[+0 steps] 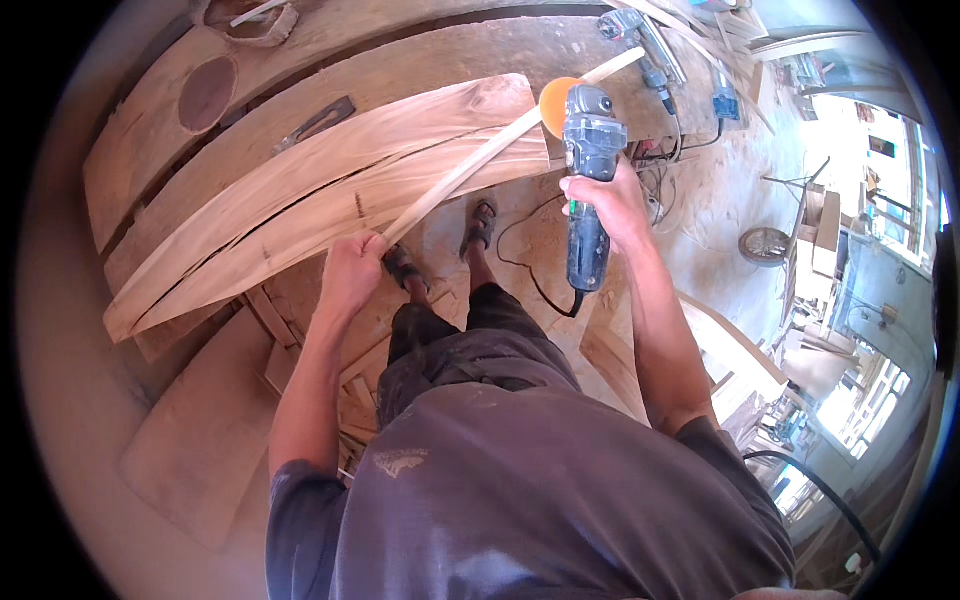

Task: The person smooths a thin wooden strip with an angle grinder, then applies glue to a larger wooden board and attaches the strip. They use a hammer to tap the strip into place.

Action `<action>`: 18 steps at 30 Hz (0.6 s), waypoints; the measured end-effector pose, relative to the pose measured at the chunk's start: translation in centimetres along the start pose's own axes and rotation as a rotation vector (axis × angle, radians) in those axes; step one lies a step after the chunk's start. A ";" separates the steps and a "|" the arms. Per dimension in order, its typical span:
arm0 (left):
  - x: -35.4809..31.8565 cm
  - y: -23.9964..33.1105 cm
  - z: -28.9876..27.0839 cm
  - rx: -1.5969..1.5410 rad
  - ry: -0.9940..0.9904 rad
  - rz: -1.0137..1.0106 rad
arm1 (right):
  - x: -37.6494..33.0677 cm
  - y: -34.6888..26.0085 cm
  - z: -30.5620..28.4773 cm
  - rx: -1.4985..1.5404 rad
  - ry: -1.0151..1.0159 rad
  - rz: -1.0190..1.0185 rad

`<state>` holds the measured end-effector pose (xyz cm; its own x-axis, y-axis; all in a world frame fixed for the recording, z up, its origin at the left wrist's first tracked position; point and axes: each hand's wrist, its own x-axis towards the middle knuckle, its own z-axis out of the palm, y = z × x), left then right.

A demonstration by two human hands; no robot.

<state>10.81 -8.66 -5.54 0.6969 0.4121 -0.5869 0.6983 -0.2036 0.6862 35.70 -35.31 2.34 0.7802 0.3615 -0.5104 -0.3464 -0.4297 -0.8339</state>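
Observation:
My right hand (610, 205) is closed round the body of a dark angle grinder (590, 150), whose cord hangs from its lower end. An orange disc (556, 104) on the grinder's head lies against or just over a thin, pale wooden strip (470, 165); the exact contact cannot be told. The strip's near end is gripped in my left hand (355, 262), fingers wrapped round it. From there it slants up and right across a broad wooden slab (330, 195) with a long dark crack, and its far end shows past the disc.
Behind the slab lies a wide plank bench (420, 65) with a dark hand tool (318, 122) on it. Power tools (655, 80) and cords sit at its far right end. A wheel (764, 246) stands by stacked boards (822, 235) at right. A loose cord (520, 265) crosses the floor near my feet.

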 end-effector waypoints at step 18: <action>-0.7 1.3 -0.5 0.039 -0.018 0.024 | -2.3 -0.3 3.3 -0.053 -0.039 0.043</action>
<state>11.14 -8.77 -4.08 0.7159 0.3906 -0.5787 0.6871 -0.2473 0.6831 32.27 -33.29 3.03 0.7436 0.3735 -0.5545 -0.3504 -0.4886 -0.7990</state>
